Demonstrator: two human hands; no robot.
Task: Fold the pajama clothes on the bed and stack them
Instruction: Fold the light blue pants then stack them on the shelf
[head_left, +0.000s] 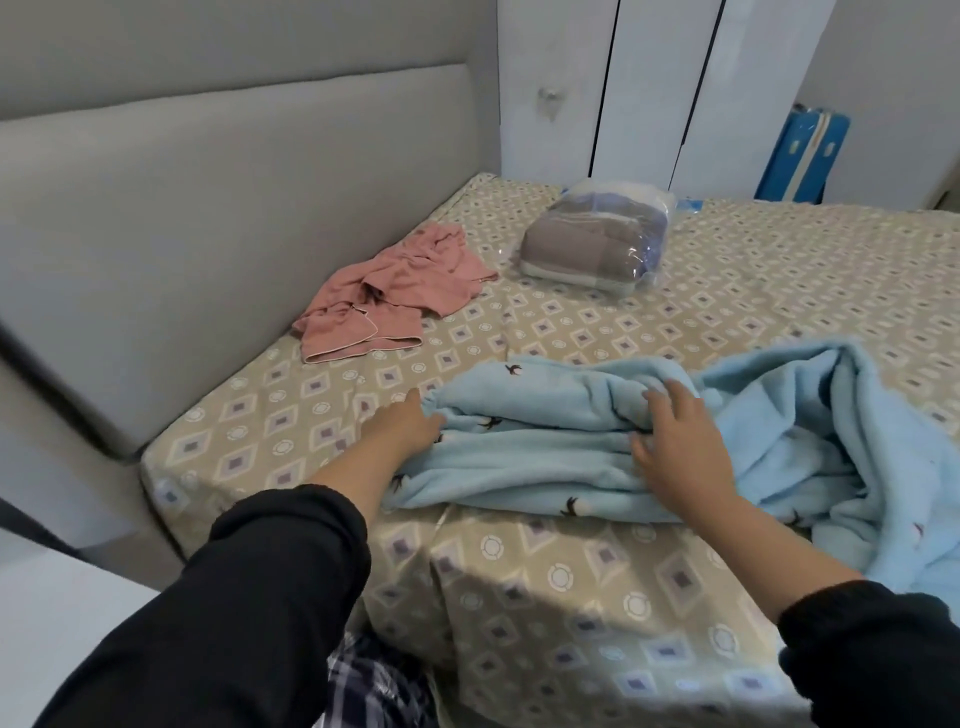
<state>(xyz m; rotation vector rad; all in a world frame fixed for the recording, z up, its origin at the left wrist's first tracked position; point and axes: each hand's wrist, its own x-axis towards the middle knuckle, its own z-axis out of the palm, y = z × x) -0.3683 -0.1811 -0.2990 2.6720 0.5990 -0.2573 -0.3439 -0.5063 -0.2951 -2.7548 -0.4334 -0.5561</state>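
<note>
Head view, nearest first: two black sleeves (270, 587) come in from the bottom edge, with a strip of dark checked cloth (374, 691) between them. Both forearms are bare and reach forward over the corner of the bed (561, 582), which is covered in a beige sheet with a diamond print.

The left hand (408, 428) lies at the left end of the blue pajama (530, 452), thumb stretched along the gathered edge. Its fingers are buried under the fleece there, so I cannot tell whether they pinch the cloth or lie flat.

The right hand (680, 449) rests palm down on the same garment, further right, with fingers spread and slightly bent and the thumb out to the side, pressing on the layers.

The blue pajama is a pale fleece with small dark motifs. It sits near the bed's front edge, its left part laid in flat folds under the hands, its right part heaped loosely toward the frame edge.

Further back, the pink pajama (395, 291) lies crumpled and unfolded close to the grey padded headboard (208, 208). Beside it, to the right and apart from it, a clear plastic bag (592, 244) holds folded grey bedding.

Beyond the bed stand white wardrobe doors (649, 78) and a blue suitcase (802, 156).
</note>
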